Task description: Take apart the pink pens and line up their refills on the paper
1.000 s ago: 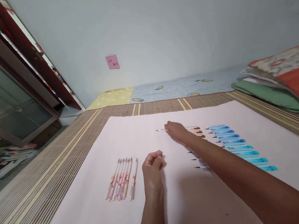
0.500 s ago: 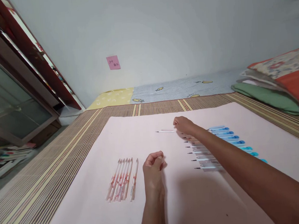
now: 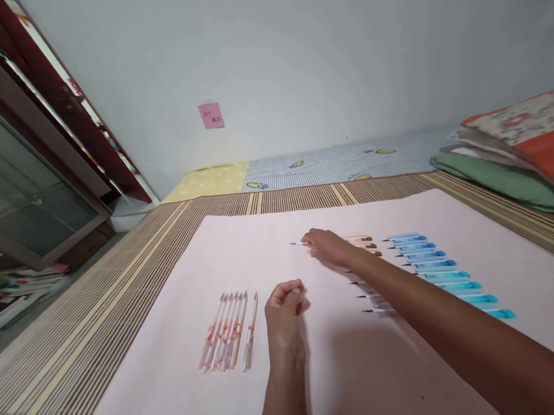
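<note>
My right hand [image 3: 327, 247] reaches to the far middle of the pale pink sheet [image 3: 242, 248]. Its fingers are closed over a thin white pen [image 3: 297, 243] whose dark tip points left; the rest of that pen is under the hand. My left hand [image 3: 286, 301] rests nearer, fingers curled in and thumb against them, with nothing showing in it. Under and beside my right arm lies a column of pens, some with brown ends [image 3: 367, 246], partly hidden. Farther right is a column of pens with blue ends [image 3: 434, 254].
Left of my left hand, several clear pens with reddish patterns [image 3: 222, 334] lie side by side, with a single similar pen [image 3: 250, 332] just apart. A striped mat [image 3: 122, 294] lies under the sheet. Folded bedding [image 3: 507, 182] is stacked at the right, by the wall [image 3: 295, 61].
My right hand has moved left and slightly nearer, and now covers most of the white pen. The brown ends and more of the blue pens are uncovered. My left hand has stayed put.
</note>
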Tool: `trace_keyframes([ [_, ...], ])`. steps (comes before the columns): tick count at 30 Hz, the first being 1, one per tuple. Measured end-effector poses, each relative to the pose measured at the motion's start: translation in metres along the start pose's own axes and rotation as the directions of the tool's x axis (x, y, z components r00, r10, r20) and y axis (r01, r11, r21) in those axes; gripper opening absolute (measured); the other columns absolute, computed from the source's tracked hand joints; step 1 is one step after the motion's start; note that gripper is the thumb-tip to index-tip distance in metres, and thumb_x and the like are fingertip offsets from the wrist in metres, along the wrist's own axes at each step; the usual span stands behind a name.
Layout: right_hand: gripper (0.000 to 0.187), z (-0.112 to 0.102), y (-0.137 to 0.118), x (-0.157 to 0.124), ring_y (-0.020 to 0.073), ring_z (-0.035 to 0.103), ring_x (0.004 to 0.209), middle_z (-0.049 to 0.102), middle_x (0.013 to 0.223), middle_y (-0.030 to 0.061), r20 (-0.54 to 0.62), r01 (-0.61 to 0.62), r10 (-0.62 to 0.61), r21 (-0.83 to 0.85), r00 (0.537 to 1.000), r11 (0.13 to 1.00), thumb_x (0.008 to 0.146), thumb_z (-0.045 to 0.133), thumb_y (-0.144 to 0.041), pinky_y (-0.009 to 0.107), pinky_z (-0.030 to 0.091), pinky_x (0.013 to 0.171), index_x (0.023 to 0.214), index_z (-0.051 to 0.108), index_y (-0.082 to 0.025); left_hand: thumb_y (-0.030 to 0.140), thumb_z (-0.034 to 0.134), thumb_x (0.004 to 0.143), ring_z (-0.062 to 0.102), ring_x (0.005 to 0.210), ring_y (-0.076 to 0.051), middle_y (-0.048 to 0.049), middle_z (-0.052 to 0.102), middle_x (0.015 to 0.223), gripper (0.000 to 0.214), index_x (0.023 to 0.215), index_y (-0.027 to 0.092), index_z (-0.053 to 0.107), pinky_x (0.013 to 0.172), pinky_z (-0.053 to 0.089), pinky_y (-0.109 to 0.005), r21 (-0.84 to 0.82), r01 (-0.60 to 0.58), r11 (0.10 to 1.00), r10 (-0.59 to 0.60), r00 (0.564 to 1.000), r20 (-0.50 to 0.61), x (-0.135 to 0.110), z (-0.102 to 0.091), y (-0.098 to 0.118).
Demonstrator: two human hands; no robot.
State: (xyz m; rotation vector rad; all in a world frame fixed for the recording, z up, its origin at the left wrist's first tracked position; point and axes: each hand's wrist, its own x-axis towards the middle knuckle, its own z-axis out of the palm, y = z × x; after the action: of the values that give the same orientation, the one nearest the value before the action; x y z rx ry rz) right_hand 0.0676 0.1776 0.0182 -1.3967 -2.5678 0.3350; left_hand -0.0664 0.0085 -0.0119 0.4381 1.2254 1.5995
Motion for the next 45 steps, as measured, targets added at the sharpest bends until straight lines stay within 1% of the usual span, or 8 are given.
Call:
trace_keyframes([
  [5, 0.025, -0.01, 0.019, -0.01, 0.0181, 0.065, 0.097, 0.073, 0.111, 0.0081, -0.07, -0.044, 0.045, 0.017, 0.997, 0.999, 0.096, 0.045, -0.012, 0.025, 0.042, 0.081, 0.103, 0.069, -0.018, 0.032, 0.082, 0.059, 0.067, 0.088, -0.02, -0.0082, 0.073, 0.085, 0.027, 0.081, 0.016, 0.077, 0.071, 0.051, -0.028, -0.024, 0.01, 1.0, -0.01, 1.0, 0.015, -0.001, 0.001, 0.001],
  [10, 0.013, -0.001, 0.026, -0.021, 0.0165, 0.063, 0.082, 0.072, 0.098, 0.0044, -0.038, -0.064, 0.064, -0.022, 0.997, 0.998, 0.089, 0.057, -0.014, 0.025, 0.037, 0.07, 0.087, 0.068, -0.02, 0.031, 0.083, 0.059, 0.066, 0.085, -0.019, -0.0082, 0.073, 0.084, 0.027, 0.08, 0.015, 0.077, 0.069, 0.05, -0.028, -0.033, 0.01, 0.999, -0.009, 1.0, 0.014, -0.001, 0.002, 0.001],
  [13, 0.009, 0.008, 0.027, -0.023, 0.0175, 0.062, 0.082, 0.072, 0.097, 0.0051, -0.022, -0.075, 0.074, -0.061, 0.997, 0.995, 0.085, 0.062, -0.014, 0.026, 0.035, 0.069, 0.088, 0.069, -0.02, 0.032, 0.083, 0.059, 0.066, 0.086, -0.019, -0.0082, 0.073, 0.083, 0.027, 0.08, 0.015, 0.077, 0.068, 0.05, -0.027, -0.041, 0.006, 0.999, -0.005, 1.0, 0.012, -0.001, 0.002, 0.001],
  [16, 0.007, 0.012, 0.028, -0.022, 0.0178, 0.062, 0.081, 0.072, 0.098, 0.0054, -0.012, -0.079, 0.078, -0.095, 0.997, 0.992, 0.088, 0.063, -0.017, 0.027, 0.034, 0.069, 0.089, 0.069, -0.02, 0.032, 0.084, 0.058, 0.066, 0.086, -0.02, -0.0084, 0.073, 0.084, 0.029, 0.08, 0.015, 0.077, 0.068, 0.05, -0.027, -0.039, 0.006, 0.999, -0.006, 1.0, 0.004, -0.002, 0.002, 0.002],
  [20, 0.014, 0.01, 0.026, -0.019, 0.0185, 0.062, 0.08, 0.071, 0.099, 0.0078, -0.016, -0.078, 0.076, -0.143, 0.997, 0.987, 0.094, 0.057, -0.02, 0.028, 0.033, 0.068, 0.087, 0.069, -0.019, 0.032, 0.084, 0.056, 0.065, 0.085, -0.02, -0.0084, 0.073, 0.083, 0.029, 0.078, 0.015, 0.077, 0.068, 0.05, -0.028, -0.036, 0.018, 0.999, -0.018, 1.0, -0.001, -0.004, 0.004, 0.006],
  [24, 0.017, 0.01, 0.021, -0.018, 0.0187, 0.063, 0.082, 0.071, 0.1, 0.009, -0.037, -0.085, 0.079, -0.175, 0.996, 0.981, 0.094, 0.054, -0.014, 0.029, 0.033, 0.069, 0.088, 0.07, -0.018, 0.033, 0.084, 0.053, 0.066, 0.087, -0.021, -0.0089, 0.073, 0.084, 0.031, 0.077, 0.015, 0.076, 0.069, 0.05, -0.028, -0.027, 0.045, 0.999, -0.045, 0.999, 0.0, -0.006, 0.006, 0.012],
  [32, 0.013, 0.016, 0.02, -0.016, 0.0191, 0.063, 0.089, 0.07, 0.104, 0.0083, -0.116, -0.091, 0.071, -0.169, 0.991, 0.981, 0.1, 0.056, -0.021, 0.028, 0.036, 0.074, 0.096, 0.067, -0.018, 0.033, 0.083, 0.055, 0.066, 0.087, -0.02, -0.009, 0.073, 0.085, 0.03, 0.078, 0.015, 0.077, 0.07, 0.051, -0.029, -0.019, 0.043, 0.999, -0.043, 0.999, -0.001, -0.008, 0.007, 0.014],
  [45, 0.013, 0.015, 0.015, -0.012, 0.0189, 0.062, 0.09, 0.069, 0.105, 0.0088, -0.126, -0.124, 0.105, -0.151, 0.986, 0.981, 0.099, 0.056, -0.02, 0.029, 0.038, 0.078, 0.097, 0.068, -0.017, 0.034, 0.084, 0.058, 0.067, 0.089, -0.021, -0.0095, 0.074, 0.087, 0.03, 0.081, 0.015, 0.076, 0.071, 0.052, -0.029, -0.016, 0.029, 0.999, -0.029, 1.0, 0.008, -0.004, 0.004, 0.005],
])
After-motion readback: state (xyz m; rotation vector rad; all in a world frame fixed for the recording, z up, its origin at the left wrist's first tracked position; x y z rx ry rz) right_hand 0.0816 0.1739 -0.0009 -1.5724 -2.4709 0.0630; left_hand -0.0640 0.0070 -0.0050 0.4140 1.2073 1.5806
